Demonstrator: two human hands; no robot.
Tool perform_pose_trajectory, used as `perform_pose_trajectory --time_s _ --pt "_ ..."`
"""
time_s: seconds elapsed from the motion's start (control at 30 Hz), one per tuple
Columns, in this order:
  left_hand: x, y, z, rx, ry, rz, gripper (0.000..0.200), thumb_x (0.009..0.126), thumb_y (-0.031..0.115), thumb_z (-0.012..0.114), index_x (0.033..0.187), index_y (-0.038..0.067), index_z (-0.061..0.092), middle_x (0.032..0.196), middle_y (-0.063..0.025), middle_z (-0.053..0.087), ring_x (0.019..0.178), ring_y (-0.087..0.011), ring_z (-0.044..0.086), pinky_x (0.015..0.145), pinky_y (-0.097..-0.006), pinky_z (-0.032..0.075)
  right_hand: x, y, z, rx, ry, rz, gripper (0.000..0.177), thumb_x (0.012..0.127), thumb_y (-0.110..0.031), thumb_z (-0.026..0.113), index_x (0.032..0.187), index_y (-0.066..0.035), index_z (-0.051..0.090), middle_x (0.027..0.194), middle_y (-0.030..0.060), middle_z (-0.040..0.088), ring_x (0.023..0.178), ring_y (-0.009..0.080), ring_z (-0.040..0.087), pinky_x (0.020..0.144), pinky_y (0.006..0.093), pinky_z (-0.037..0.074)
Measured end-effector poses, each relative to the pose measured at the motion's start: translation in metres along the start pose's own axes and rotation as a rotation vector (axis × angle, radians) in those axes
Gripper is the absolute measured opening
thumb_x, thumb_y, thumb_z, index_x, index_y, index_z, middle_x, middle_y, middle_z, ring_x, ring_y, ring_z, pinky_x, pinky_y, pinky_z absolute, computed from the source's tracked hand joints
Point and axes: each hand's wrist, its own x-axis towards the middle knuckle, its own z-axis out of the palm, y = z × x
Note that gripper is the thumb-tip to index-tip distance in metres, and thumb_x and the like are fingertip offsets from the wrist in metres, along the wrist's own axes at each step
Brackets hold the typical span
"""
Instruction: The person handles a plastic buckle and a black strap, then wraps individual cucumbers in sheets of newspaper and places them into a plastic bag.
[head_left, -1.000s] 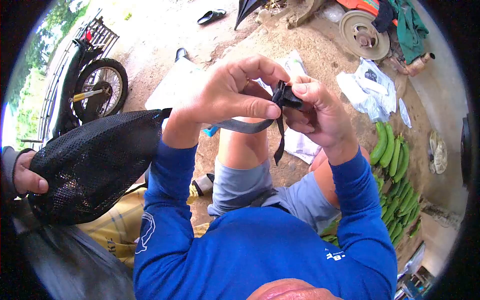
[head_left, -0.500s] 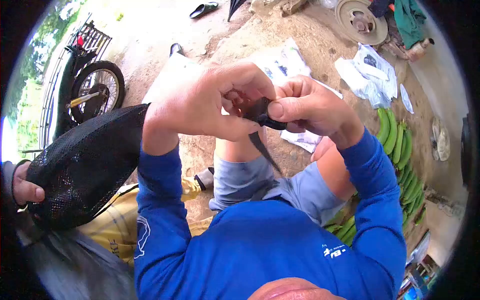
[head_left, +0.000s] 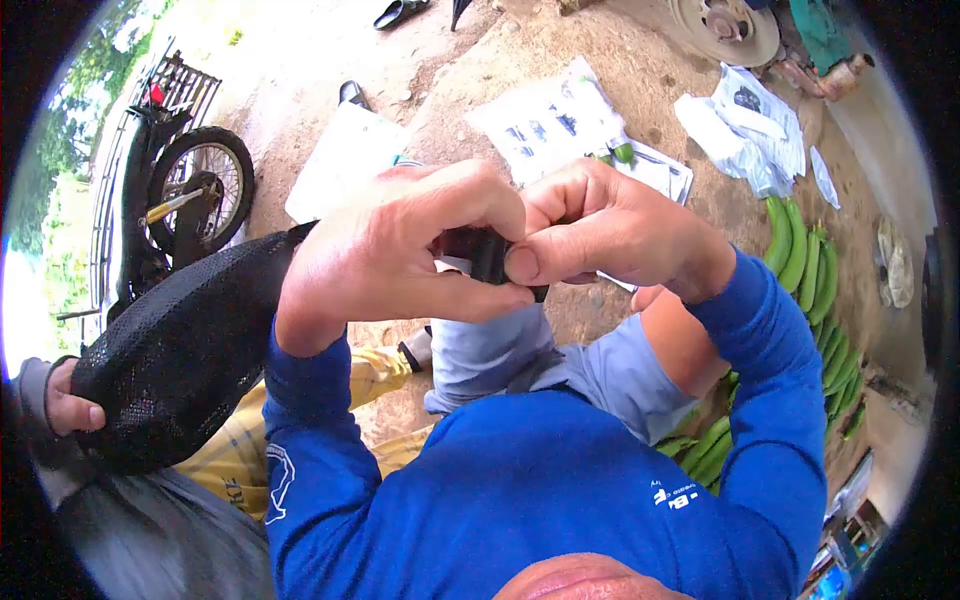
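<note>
At the far left, another person's hand [head_left: 62, 408] grips the end of a black mesh bag [head_left: 170, 350]. A motorcycle [head_left: 175, 205] stands on the dirt beyond it. At centre, the left hand [head_left: 400, 255] pinches a black buckle [head_left: 488, 258] between thumb and fingers. The right hand [head_left: 610, 225] is clenched on the same buckle from the opposite side, thumb pressed against it. The buckle sits between both hands, above the knees and largely covered. Printed papers [head_left: 550, 115] lie on the ground behind. Green bananas [head_left: 800, 265] lie at the right.

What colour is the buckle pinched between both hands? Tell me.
The buckle is black, clearest in the head view.
</note>
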Motion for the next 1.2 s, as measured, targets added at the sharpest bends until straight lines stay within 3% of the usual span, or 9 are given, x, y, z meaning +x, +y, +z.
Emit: perform_pose_trajectory --time_s 0.3,0.63,0.83,0.93,1.0,1.07,1.1,1.13,1.2 --pt "0.001 -0.001 -0.003 -0.013 -0.033 0.300 0.048 0.060 0.015 0.096 0.092 0.011 0.061 0.080 -0.0033 0.068 0.064 -0.0208 0.068 0.056 -0.0314 0.053 -0.006 0.005 0.013 -0.055 -0.021 -0.116 0.020 0.090 -0.016 0.073 0.075 -0.006 0.063 0.078 -0.0063 0.056 0.072 0.0038 0.048 0.062 0.0236 0.034" --pt "-0.001 -0.005 -0.001 -0.007 -0.063 0.476 0.044 0.066 0.017 0.093 0.096 0.010 0.062 0.079 -0.0029 0.068 0.062 -0.0189 0.066 0.054 -0.0304 0.049 -0.009 0.009 0.024 0.025 -0.027 -0.010 0.022 0.090 -0.010 0.072 0.071 -0.006 0.061 0.068 -0.0078 0.055 0.061 0.0018 0.046 0.053 0.0229 0.031" --pt "-0.001 -0.009 0.001 -0.042 -0.059 0.521 0.041 0.066 0.017 0.093 0.095 0.010 0.065 0.077 -0.0029 0.067 0.062 -0.0200 0.066 0.054 -0.0308 0.050 -0.014 0.005 0.021 -0.141 -0.049 -0.032 0.017 0.091 -0.010 0.071 0.076 -0.005 0.065 0.070 -0.0066 0.059 0.064 0.0015 0.050 0.055 0.0219 0.034" --pt "-0.013 -0.010 -0.002 0.043 -0.076 0.319 0.042 0.065 0.018 0.094 0.094 0.009 0.065 0.078 -0.0032 0.067 0.065 -0.0226 0.067 0.057 -0.0319 0.051 -0.009 0.010 0.017 -0.213 0.003 -0.141 0.013 0.092 -0.012 0.071 0.083 -0.004 0.069 0.078 -0.0043 0.063 0.066 0.0032 0.053 0.058 0.0209 0.039" --pt "-0.021 -0.015 -0.001 -0.127 0.021 0.134 0.050 0.067 0.024 0.094 0.101 0.008 0.062 0.090 -0.0076 0.068 0.081 -0.0206 0.067 0.068 -0.0334 0.053 -0.003 0.003 0.013 -0.107 0.089 -0.174 0.015 0.094 -0.017 0.070 0.098 -0.002 0.068 0.087 -0.0009 0.065 0.074 0.0059 0.058 0.067 0.0225 0.046" --pt "-0.031 -0.035 0.000 -0.304 0.151 0.115 0.056 0.073 0.031 0.091 0.110 0.005 0.057 0.103 -0.0109 0.066 0.092 -0.0199 0.065 0.079 -0.0340 0.052 0.000 -0.013 0.014 0.068 0.185 -0.138 0.033 0.096 -0.023 0.069 0.119 -0.001 0.064 0.097 0.0037 0.066 0.087 0.0095 0.063 0.080 0.0260 0.053" --pt "-0.036 -0.040 0.010 -0.542 0.313 0.091 0.050 0.081 0.025 0.086 0.117 0.005 0.058 0.103 -0.0045 0.063 0.090 -0.0106 0.060 0.078 -0.0259 0.049 0.005 -0.008 0.013 -0.106 0.275 -0.211 0.035 0.096 -0.024 0.070 0.122 -0.001 0.063 0.096 0.0031 0.066 0.086 0.0092 0.063 0.078 0.0261 0.053" --pt "-0.029 -0.037 0.020 -0.767 0.448 0.135 0.051 0.084 0.024 0.082 0.120 0.003 0.054 0.107 -0.0070 0.062 0.094 -0.0122 0.059 0.084 -0.0267 0.048 0.011 0.001 0.009 -0.282 0.363 -0.285 0.036 0.096 -0.024 0.070 0.124 -0.002 0.062 0.094 0.0025 0.065 0.086 0.0090 0.063 0.076 0.0262 0.053" --pt "-0.033 -0.040 0.023 -0.749 0.548 0.107 0.052 0.085 0.029 0.081 0.119 0.003 0.052 0.105 -0.0074 0.061 0.094 -0.0136 0.060 0.084 -0.0274 0.049 0.023 0.017 0.004 -0.491 0.324 -0.378 0.031 0.094 -0.023 0.071 0.118 -0.004 0.065 0.086 -0.0005 0.064 0.082 0.0068 0.060 0.072 0.0247 0.052"
